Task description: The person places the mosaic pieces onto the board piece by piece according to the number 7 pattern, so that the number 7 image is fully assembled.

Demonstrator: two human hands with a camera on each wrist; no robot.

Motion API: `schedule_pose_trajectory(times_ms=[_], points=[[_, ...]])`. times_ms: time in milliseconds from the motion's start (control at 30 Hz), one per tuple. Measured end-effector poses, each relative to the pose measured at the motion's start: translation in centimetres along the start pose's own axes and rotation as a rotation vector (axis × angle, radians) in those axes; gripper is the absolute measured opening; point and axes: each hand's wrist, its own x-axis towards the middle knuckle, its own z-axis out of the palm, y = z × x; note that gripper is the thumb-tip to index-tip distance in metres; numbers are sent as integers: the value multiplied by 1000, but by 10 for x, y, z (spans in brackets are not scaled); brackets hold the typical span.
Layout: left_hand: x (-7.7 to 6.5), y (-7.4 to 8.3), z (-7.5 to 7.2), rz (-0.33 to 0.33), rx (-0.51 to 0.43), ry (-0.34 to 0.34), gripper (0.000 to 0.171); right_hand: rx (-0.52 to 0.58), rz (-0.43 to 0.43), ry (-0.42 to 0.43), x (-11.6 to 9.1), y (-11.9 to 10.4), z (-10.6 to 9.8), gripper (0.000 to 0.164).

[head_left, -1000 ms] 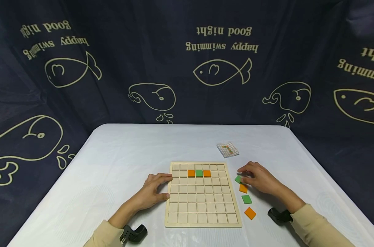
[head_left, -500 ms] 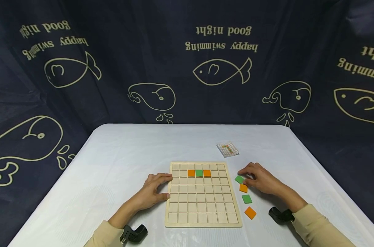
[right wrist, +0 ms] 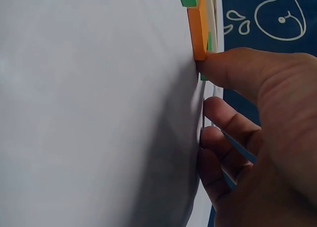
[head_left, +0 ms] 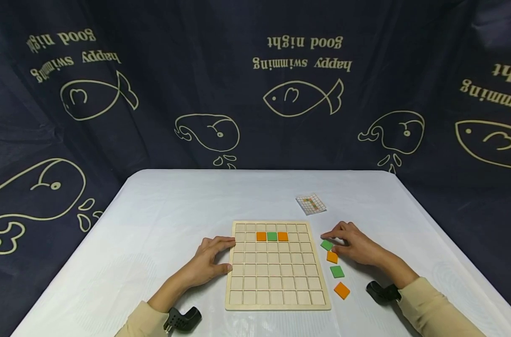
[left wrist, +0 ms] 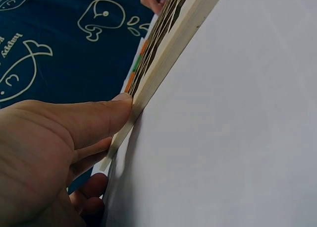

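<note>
A square wooden grid board (head_left: pixel 278 306) lies flat in the head view. Two orange tiles (head_left: pixel 261 236) flank a green tile (head_left: pixel 272 236) in its second row from the back. My left hand (head_left: pixel 206 262) rests at the board's left side, thumb and fingertips touching the edge, as the left wrist view confirms. To the right of the board my right hand (head_left: pixel 354 243) hovers low, its index finger and thumb spread around a loose green tile (head_left: pixel 326 245) that lies on the table. Its thumb is close to an orange tile (head_left: pixel 332 257); whether they touch I cannot tell.
Nearer the front lie another green tile (head_left: pixel 337 272) and another orange tile (head_left: pixel 342 290). A small printed pattern card (head_left: pixel 311 204) lies behind the board's right corner. The white-covered table (head_left: pixel 188 196) ends at a dark printed curtain (head_left: pixel 154 140).
My right hand's index finger has reached slightly further left past the loose green tile, and the thumb has drawn back a little from it. My left hand and the board have stayed still.
</note>
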Motion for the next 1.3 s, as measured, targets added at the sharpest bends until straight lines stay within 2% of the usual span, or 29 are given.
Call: schedule_pose_trajectory(times_ms=[500, 1300], points=[[0, 1, 0, -2, -7, 2, 57, -26, 34, 32, -2, 6, 3, 28], [0, 0, 0, 5, -5, 8, 56, -39, 1, 119, -4, 1, 3, 21]])
